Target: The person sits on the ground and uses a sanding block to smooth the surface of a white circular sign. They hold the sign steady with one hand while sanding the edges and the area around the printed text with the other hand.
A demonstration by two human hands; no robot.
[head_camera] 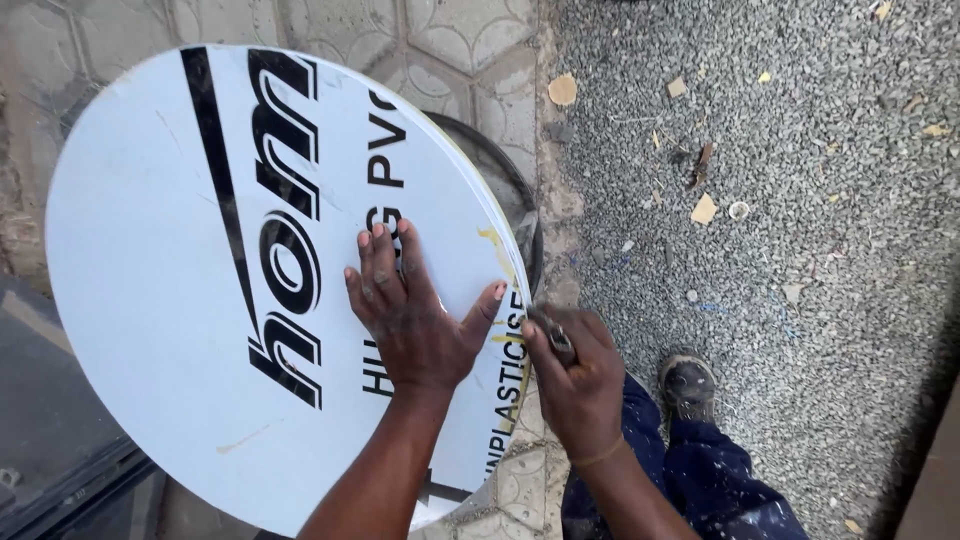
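Observation:
A large round white panel (170, 300) with black lettering lies flat and fills the left half of the head view. My left hand (410, 310) rests palm down on it near its right edge, fingers spread. My right hand (575, 380) is closed around a small thin tool (556, 336) whose tip meets the panel's right rim. A dark round ring (520, 195) shows under the panel's right edge.
Grey gravel (800, 200) with scattered wood chips covers the right side. Patterned paving tiles (450, 50) lie at the top. My dark shoe (687, 385) and blue trouser leg (700, 480) are at the bottom right. A dark surface (50, 400) sits at the lower left.

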